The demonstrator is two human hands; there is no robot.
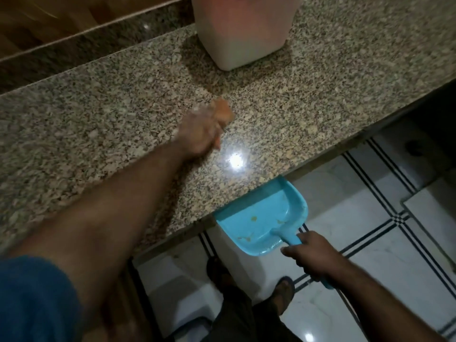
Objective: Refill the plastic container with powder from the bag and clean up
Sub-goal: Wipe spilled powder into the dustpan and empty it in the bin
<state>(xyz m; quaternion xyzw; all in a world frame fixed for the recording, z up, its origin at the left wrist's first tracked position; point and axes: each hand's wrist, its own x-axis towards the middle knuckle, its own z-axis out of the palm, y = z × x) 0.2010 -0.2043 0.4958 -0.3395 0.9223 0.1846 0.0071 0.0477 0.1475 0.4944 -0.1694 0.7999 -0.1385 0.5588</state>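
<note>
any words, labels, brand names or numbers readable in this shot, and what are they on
None can be read.
White plastic container on the speckled granite counter: its visible side is blank.
Light blue plastic dustpan, held by the right hand below the counter edge: no marking, only a few specks.
Orange cloth-like thing in the left hand: blurred by motion, no print can be made out.

The counter [320,99] lies bare and open across its whole width; only the white container [241,38] stands at its back. Just below the front edge, the blue dustpan [261,218] blocks the drop to the floor [370,243].
</note>
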